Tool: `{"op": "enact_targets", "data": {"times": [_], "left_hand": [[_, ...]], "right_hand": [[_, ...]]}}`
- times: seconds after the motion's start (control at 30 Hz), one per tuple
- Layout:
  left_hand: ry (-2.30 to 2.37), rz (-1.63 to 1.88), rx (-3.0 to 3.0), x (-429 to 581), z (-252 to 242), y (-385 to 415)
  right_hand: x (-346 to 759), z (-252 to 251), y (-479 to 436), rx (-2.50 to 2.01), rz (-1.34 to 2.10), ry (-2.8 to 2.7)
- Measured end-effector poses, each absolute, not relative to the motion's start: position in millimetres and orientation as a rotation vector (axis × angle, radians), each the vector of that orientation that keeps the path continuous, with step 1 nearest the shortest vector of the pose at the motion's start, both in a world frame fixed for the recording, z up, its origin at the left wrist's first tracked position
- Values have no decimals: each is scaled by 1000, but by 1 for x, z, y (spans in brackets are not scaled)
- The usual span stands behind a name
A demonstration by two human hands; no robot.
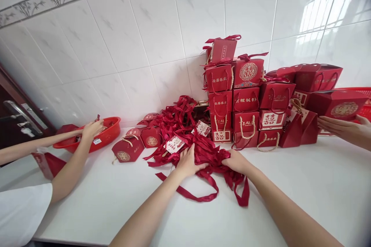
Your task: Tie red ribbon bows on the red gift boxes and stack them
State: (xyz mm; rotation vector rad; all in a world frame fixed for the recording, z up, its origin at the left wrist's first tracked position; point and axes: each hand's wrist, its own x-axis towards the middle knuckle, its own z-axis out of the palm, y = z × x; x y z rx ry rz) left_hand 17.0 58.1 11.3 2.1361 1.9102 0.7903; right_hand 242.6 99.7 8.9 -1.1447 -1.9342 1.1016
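Note:
A tangled heap of dark red ribbons (207, 154) lies on the white table in front of the wall. My left hand (189, 162) rests on the heap's near left side, fingers apart, close to a white printed tag (175, 144). On the right side of the heap, my right hand (236, 161) has its fingers curled round some ribbon. Loose ribbon ends hang toward the table's front. A second tag (202, 128) lies higher on the heap. Stacked red gift boxes (245, 99) with rope handles stand just behind my right hand.
At the left, another person's hands (94, 127) reach over a red basin (108, 137). A hand (346, 129) at the right touches a large red box (337, 104). Small red boxes (128, 149) sit left of the heap; a red basket (365, 110) stands far right.

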Motion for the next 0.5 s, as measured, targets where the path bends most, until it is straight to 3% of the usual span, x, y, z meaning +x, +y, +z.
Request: {"op": "enact_targets", "data": {"times": [0.2,0.37,0.5], "left_hand": [[1528,863,2230,31,12,45],[1192,1006,2235,41,15,22],[1104,1201,2190,51,25,15]], "right_hand": [[234,11,82,-846,906,-2167],[215,2,61,-535,1243,-2149],[202,-1,55,-568,1172,-1841]]}}
